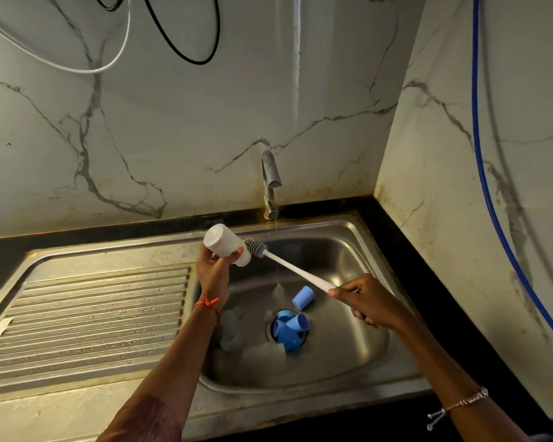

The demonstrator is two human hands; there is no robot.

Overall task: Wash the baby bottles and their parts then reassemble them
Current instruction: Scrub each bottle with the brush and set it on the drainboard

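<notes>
My left hand point(214, 269) grips a white baby bottle point(225, 244) above the left side of the sink, tilted with its open mouth toward the right. My right hand point(369, 301) holds the white handle of a bottle brush point(296, 271). The grey bristle head of the brush sits just outside the bottle's mouth. In the basin lie a blue cap point(303, 297), a cluster of blue caps and rings point(289, 330) over the drain, and clear bottles point(233, 328) lying on the basin floor.
A steel sink point(358, 250) has a ribbed drainboard point(87, 314) at its left. The tap point(270, 180) at the back runs a thin stream of water into the basin. A black counter edge and marble walls surround the sink. A blue hose point(486, 173) hangs at the right.
</notes>
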